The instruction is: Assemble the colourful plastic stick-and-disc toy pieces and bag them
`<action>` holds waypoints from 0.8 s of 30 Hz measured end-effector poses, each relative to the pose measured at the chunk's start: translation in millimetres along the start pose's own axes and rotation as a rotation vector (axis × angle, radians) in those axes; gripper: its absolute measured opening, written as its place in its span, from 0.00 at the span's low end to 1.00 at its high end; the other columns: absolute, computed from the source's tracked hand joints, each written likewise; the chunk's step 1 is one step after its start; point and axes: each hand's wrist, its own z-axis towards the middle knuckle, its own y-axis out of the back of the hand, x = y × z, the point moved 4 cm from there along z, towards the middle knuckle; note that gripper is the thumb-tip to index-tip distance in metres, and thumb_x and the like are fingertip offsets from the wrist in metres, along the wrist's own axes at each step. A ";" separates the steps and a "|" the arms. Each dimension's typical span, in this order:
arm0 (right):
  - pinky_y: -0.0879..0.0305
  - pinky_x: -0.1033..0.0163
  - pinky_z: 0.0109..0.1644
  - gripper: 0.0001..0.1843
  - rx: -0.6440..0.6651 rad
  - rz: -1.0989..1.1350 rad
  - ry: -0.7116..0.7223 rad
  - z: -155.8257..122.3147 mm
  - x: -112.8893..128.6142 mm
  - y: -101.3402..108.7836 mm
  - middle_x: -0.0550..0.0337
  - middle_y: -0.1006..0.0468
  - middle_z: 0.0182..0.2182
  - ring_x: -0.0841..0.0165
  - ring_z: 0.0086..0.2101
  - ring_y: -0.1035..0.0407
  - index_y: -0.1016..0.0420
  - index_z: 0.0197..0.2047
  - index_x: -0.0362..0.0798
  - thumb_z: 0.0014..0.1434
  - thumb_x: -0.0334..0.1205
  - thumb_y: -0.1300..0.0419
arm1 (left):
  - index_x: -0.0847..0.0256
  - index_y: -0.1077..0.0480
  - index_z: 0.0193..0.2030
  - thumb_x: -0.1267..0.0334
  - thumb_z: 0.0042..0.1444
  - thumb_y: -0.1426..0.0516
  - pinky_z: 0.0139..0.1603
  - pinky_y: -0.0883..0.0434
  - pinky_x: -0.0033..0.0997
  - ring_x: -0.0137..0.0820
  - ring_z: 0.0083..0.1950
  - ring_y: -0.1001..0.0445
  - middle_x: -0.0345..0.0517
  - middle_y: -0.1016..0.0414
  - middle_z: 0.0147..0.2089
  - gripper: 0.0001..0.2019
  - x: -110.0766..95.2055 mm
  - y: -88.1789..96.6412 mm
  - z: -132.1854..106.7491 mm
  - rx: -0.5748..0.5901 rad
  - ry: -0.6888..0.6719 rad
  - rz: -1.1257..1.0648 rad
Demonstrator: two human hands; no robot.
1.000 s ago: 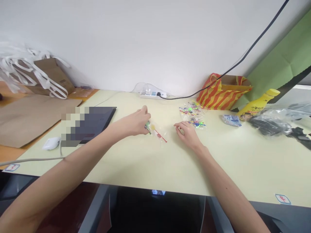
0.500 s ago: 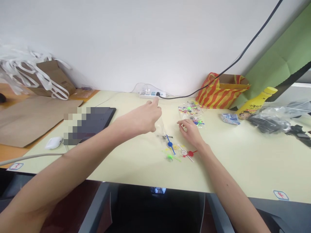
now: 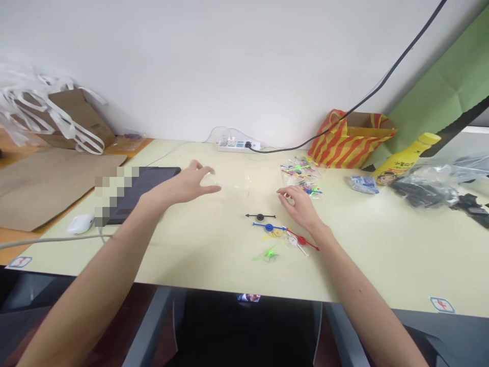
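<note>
My left hand [image 3: 189, 183] hovers over the pale desk [image 3: 198, 255] with its fingers spread and nothing in them, just left of an empty clear plastic bag [image 3: 233, 184] lying flat. My right hand [image 3: 300, 204] rests on the desk with loosely curled fingers, holding nothing. Between and in front of the hands lie several small coloured spinning tops: a black one [image 3: 260, 216], a blue one [image 3: 269, 227], a red one [image 3: 301, 240] and a green one [image 3: 270, 252]. Beyond my right hand lie more clear packets of tops [image 3: 300, 174].
A dark tablet [image 3: 143, 186] and a white mouse [image 3: 80, 223] are at the left, with brown paper bags behind. A power strip [image 3: 239, 146] sits by the wall. A striped bag [image 3: 349, 142], a yellow bottle [image 3: 405, 160] and plastic-wrapped items stand at the right.
My left hand lifted the clear bag and tipped out the tops, then let the bag go and moved left, opening. The tops now lie scattered on the desk. My right hand barely moved.
</note>
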 end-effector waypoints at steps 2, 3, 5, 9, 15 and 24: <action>0.33 0.49 0.51 0.11 -0.002 0.010 0.003 0.3 1.5 1.0 0.53 0.17 0.39 0.58 0.40 0.26 0.23 0.45 0.51 0.71 0.42 0.46 | 0.47 0.37 0.70 0.27 0.57 0.48 0.61 0.29 0.51 0.54 0.64 0.29 0.57 0.37 0.67 0.40 14.5 -17.7 -9.2 0.040 0.055 0.008; 0.33 0.48 0.51 0.11 -0.007 0.015 0.002 0.3 2.2 1.6 0.53 0.17 0.40 0.58 0.41 0.26 0.23 0.45 0.51 0.71 0.43 0.46 | 0.48 0.40 0.72 0.27 0.56 0.47 0.64 0.31 0.56 0.58 0.70 0.35 0.59 0.40 0.70 0.43 20.7 -25.9 -14.3 0.075 0.083 0.028; 0.33 0.48 0.53 0.11 -0.022 0.024 -0.005 0.4 3.3 2.3 0.53 0.17 0.41 0.58 0.42 0.26 0.22 0.46 0.52 0.72 0.43 0.46 | 0.50 0.47 0.77 0.26 0.52 0.44 0.68 0.38 0.64 0.65 0.77 0.51 0.62 0.51 0.77 0.51 28.6 -39.5 -23.3 0.145 0.106 0.058; 0.33 0.47 0.54 0.12 -0.038 0.038 -0.016 0.6 5.1 1.2 0.53 0.17 0.41 0.57 0.43 0.25 0.22 0.45 0.52 0.72 0.44 0.46 | 0.49 0.52 0.78 0.33 0.66 0.57 0.76 0.47 0.59 0.52 0.81 0.57 0.52 0.59 0.81 0.39 19.6 -53.8 -25.8 0.040 0.000 -0.082; 0.32 0.48 0.50 0.13 -0.036 0.019 -0.015 -0.1 3.0 0.0 0.53 0.17 0.41 0.57 0.41 0.26 0.22 0.43 0.52 0.72 0.45 0.47 | 0.64 0.41 0.72 0.50 0.74 0.66 0.76 0.48 0.55 0.46 0.78 0.47 0.60 0.45 0.77 0.31 -13.2 -84.6 -6.1 -0.108 -0.091 -0.030; 0.32 0.48 0.49 0.14 -0.038 -0.017 -0.022 -0.2 -5.9 3.0 0.52 0.17 0.40 0.57 0.41 0.27 0.21 0.43 0.51 0.72 0.46 0.47 | 0.44 0.49 0.77 0.35 0.67 0.57 0.67 0.63 0.85 0.76 0.77 0.65 0.46 0.56 0.81 0.36 -16.3 -109.3 0.0 -0.012 0.052 0.026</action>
